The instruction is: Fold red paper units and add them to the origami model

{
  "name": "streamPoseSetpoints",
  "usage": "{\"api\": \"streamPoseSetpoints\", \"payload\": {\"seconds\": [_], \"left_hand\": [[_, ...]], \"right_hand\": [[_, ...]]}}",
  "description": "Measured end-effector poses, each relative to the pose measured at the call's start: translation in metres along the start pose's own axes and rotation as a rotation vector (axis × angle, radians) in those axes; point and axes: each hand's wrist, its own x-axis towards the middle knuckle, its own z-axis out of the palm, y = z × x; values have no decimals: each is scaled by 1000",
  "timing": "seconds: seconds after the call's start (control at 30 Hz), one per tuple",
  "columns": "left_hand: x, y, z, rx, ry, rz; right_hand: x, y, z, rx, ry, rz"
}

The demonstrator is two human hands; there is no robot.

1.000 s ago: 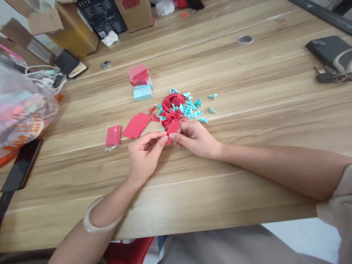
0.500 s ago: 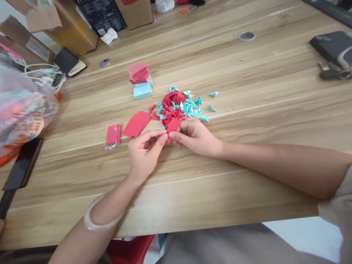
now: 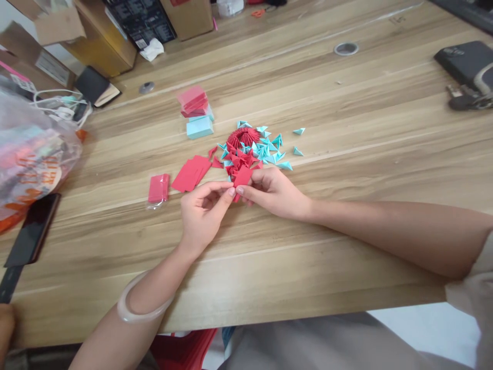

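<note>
Between my two hands is a small red paper slip (image 3: 243, 176), tilted and partly hidden by fingers. My left hand (image 3: 204, 210) pinches its lower left edge with thumb and forefinger. My right hand (image 3: 273, 192) grips it from the right, thumb on top. Just beyond lie folded red paper triangles (image 3: 239, 158) in a heap, with folded light-blue triangles (image 3: 264, 151) beside them. A fanned red ring of joined paper pieces (image 3: 244, 136) sits behind the heap. Flat red slips (image 3: 191, 173) are spread left of it.
A wrapped red paper pack (image 3: 158, 188) lies at left; more red packs (image 3: 193, 99) rest by a light-blue stack (image 3: 200, 127). A plastic bag (image 3: 34, 154), phone (image 3: 33, 226) and cardboard boxes (image 3: 100, 41) line the left. Another person's hand (image 3: 5, 326) shows at lower left.
My hands and the red slip stay almost in place. The other person's hand at the lower left edge has come further into view.
</note>
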Motion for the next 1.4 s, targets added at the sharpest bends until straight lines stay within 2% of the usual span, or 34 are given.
{"api": "streamPoseSetpoints", "payload": {"seconds": [0.53, 0.97, 1.4], "left_hand": [[-1, 1, 1, -19, 24, 15], [-1, 0, 0, -31, 12, 33], [0, 3, 1, -9, 26, 30]], "right_hand": [[0, -3, 1, 20, -23, 22], [-1, 5, 2, 59, -80, -66], [0, 1, 2, 86, -110, -31]]}}
